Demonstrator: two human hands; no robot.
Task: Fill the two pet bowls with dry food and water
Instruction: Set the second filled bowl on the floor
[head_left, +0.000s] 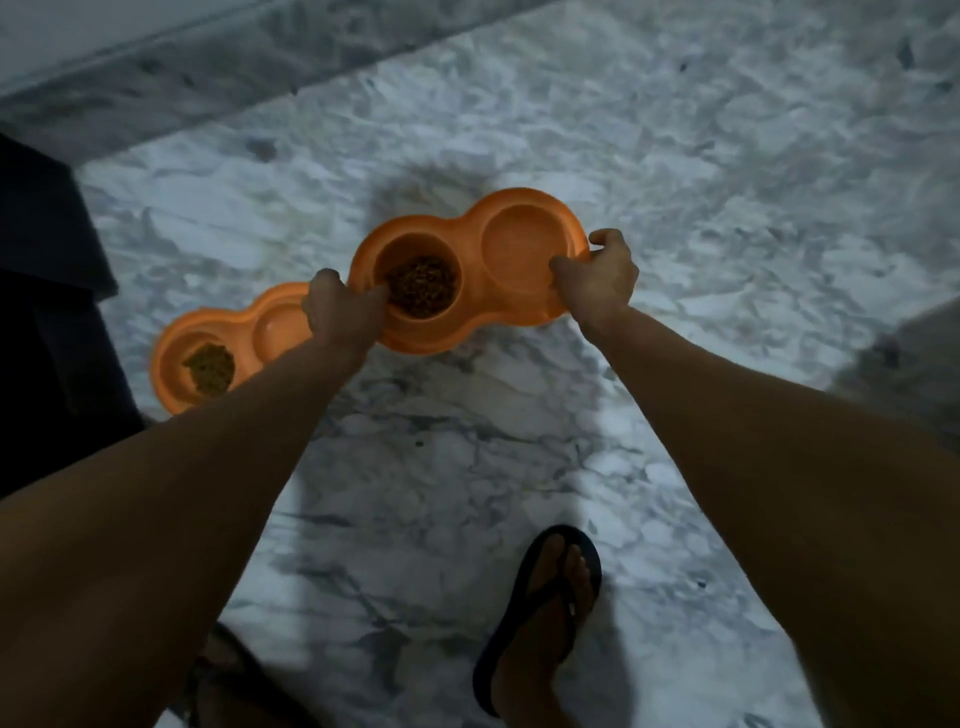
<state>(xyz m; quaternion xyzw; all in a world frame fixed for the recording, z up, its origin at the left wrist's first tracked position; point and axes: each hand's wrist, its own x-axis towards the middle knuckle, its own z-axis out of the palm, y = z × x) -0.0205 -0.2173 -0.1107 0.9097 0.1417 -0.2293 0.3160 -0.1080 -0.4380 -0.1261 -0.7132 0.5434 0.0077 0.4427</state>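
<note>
Spillage is the chief risk now. Left grip (340, 312) clasps one end of the orange double bowl (475, 306), fingers curled over the rim beside the well that holds dry food (421, 286). Right grip (597, 275) pinches the opposite end, thumb on top next to the other well (524, 244). That well looks smooth and pale orange; whether it holds water or nothing I cannot tell. The bowl seems to hang just above the marble floor (727, 208), judging by the shadow cast beyond it, though blur leaves that unsure.

A second double bowl (169, 358) rests on the floor toward its left edge, close to a dark piece of furniture (47, 260). It has a second heap (210, 369) of food in its near well. The left grip and forearm hide the gap between the two bowls, so I cannot tell whether they touch.

If the two ends are not held level, the dry food would likely slide out on the low side. Any water would slop over the shallow rim onto smooth stone, right where a sandalled foot (545, 603) stands, which is a slipping hazard. Setting the bowl down too close could knock the resting one and scatter its heap. Thin rim holds could also slip if wet.
</note>
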